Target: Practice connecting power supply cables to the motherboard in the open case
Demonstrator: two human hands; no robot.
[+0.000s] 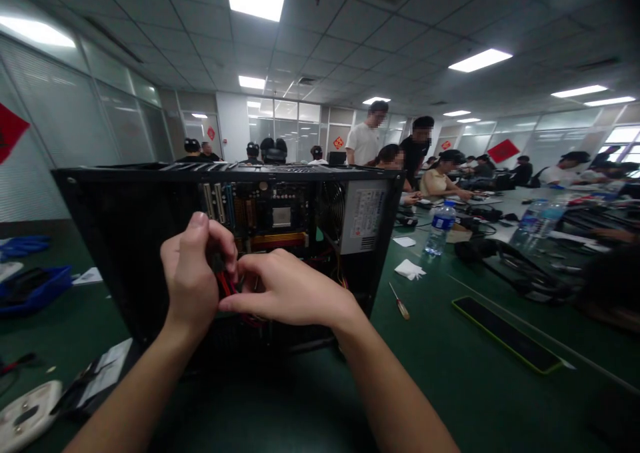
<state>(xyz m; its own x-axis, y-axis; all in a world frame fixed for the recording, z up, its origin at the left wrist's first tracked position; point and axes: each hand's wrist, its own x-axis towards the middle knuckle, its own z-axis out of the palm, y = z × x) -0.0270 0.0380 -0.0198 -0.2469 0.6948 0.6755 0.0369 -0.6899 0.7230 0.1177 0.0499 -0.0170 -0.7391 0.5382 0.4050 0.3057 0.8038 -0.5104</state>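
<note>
An open black computer case [385, 240] stands on the green table in front of me. Inside it are a motherboard [290, 196] with a square silver chip, and a power supply [364, 216] at the upper right. Both my hands meet before the opening. My left hand [193, 273] is closed around a bundle of red and black cables [226, 283], with its thumb up. From the right, my right hand [280, 286] pinches the same cables with thumb and fingers. The cable ends are hidden between my fingers.
On the right lie a screwdriver [400, 301], a crumpled tissue [410, 270] and a green-edged black phone-like slab [507, 333], near a water bottle [441, 228]. At left are a blue tray [37, 290] and a drive-like box [100, 380]. Other people sit and stand beyond.
</note>
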